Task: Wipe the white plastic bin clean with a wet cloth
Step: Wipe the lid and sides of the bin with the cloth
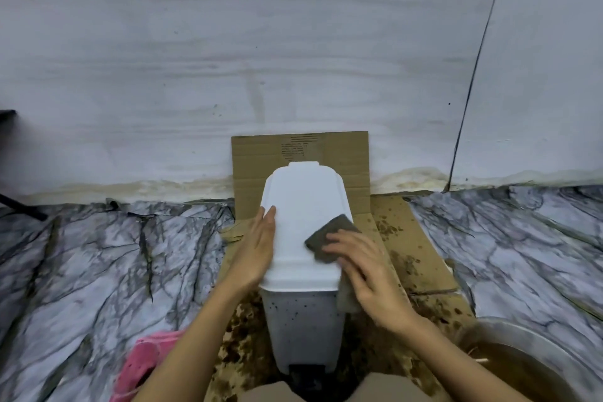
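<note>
The white plastic bin (301,206) stands upright on brown cardboard, lid closed, a dark pedal at its base. Its front wall below the lid is speckled with dark spots. My left hand (259,246) lies flat against the lid's left edge, fingers together and straight. My right hand (365,274) presses a grey-brown wet cloth (329,238) onto the right side of the lid. Part of the cloth hangs down over the bin's right side, under my palm.
Stained cardboard (414,258) covers the marble-patterned floor and leans on the pale wall behind the bin. A metal bowl (522,330) of brown water sits at lower right. A pink cloth (143,359) lies at lower left. Dark objects poke in at far left.
</note>
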A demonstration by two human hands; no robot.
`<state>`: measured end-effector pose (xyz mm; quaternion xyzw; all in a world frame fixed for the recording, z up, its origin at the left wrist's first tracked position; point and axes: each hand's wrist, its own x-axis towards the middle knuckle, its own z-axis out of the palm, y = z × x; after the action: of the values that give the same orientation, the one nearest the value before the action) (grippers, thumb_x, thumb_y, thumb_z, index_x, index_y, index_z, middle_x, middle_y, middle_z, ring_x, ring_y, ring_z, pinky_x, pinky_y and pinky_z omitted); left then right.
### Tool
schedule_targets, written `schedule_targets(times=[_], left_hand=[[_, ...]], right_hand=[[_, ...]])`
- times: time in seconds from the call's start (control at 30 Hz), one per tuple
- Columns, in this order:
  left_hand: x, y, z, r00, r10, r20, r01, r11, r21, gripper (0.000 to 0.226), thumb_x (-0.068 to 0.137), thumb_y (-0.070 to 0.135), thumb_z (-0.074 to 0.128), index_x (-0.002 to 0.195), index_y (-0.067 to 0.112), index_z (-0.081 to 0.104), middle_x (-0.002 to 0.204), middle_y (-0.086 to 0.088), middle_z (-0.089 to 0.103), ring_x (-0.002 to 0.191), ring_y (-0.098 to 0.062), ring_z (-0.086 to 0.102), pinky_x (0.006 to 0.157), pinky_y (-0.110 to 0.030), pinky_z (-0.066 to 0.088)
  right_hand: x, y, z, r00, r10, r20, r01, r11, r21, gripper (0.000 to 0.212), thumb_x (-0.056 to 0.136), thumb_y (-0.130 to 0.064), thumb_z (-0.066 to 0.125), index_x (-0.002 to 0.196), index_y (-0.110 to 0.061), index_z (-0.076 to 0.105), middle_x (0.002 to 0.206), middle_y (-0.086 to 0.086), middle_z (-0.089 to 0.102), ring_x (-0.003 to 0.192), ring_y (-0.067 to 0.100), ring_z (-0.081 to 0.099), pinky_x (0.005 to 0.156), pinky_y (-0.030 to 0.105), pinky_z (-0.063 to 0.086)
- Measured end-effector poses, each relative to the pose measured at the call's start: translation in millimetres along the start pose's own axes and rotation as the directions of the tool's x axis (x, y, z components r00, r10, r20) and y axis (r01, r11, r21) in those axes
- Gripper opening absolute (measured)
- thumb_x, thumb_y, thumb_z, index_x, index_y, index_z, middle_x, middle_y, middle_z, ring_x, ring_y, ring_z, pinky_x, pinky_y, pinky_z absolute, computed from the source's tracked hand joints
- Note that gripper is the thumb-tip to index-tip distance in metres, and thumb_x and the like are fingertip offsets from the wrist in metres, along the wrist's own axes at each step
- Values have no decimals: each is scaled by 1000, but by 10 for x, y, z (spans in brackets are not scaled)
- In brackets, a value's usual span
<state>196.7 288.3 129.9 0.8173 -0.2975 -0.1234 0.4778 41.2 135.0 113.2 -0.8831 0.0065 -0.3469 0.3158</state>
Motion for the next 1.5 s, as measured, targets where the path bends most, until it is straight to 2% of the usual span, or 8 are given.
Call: schedule_targets(times=[0.2,0.47,0.57,0.7,0.9,1.2,1.37,1.5], left_hand=[[-18,150,-155,993,-120,0,100,827,553,58,98,51,10,151,28,17,160,-6,5,146,-35,-9,118,-50,-3],[445,601,199,975,219,33,-184,717,672,52,102,39,17,148,17,27,158,-4,20,148,-23,2,119,-42,0],[420,382,117,988,155,1,-118,750,651,49,102,36,18,141,12,37,153,-6,32,146,-28,12,118,-46,8],[352,295,12,985,169,-39,-110,782,613,49,103,35,21,140,11,41,149,-5,39,145,-26,18,117,-42,7],[233,203,-256,979,165,-121,-77,846,528,33,103,27,24,88,11,50,104,-10,61,111,-31,50,105,-49,28],[223,104,-410,974,152,-167,-75,915,396,42,103,31,29,110,4,60,112,-15,63,103,-30,55,84,-37,40],[248,-10,-474,977,128,-171,-50,915,400,43,103,37,26,124,15,57,125,-6,60,116,-26,52,89,-34,38],[293,-4,-467,986,95,-137,-30,908,418,43,103,36,26,130,14,52,136,-7,53,126,-25,45,99,-36,36]], right_hand=[[51,-12,29,919,362,-158,-336,927,167,28,97,-5,46,110,-27,58,106,-18,57,105,1,51,89,1,33],[-311,-97,-100,993,120,3,-117,976,-183,37,87,5,48,112,-18,65,128,-13,55,110,15,51,101,8,21],[3,-17,-84,977,212,-5,-210,963,-171,42,87,10,46,114,-16,65,122,-14,55,110,20,54,98,10,25],[554,151,80,915,401,48,-394,911,-120,44,90,7,41,122,-15,61,129,-1,59,119,26,49,104,40,38],[294,-200,120,961,256,102,-250,966,-70,39,93,3,42,117,-18,63,124,-8,56,115,21,46,101,38,40],[517,-727,405,969,-58,241,108,974,-199,29,93,-18,49,115,-29,65,128,-14,56,115,17,38,91,33,27],[334,-334,395,912,-303,276,340,936,-95,44,77,7,55,109,-21,69,133,-8,55,123,18,36,100,42,32],[387,-211,453,967,-228,115,227,974,26,40,85,6,48,106,-23,68,130,-13,54,119,15,40,103,29,30]])
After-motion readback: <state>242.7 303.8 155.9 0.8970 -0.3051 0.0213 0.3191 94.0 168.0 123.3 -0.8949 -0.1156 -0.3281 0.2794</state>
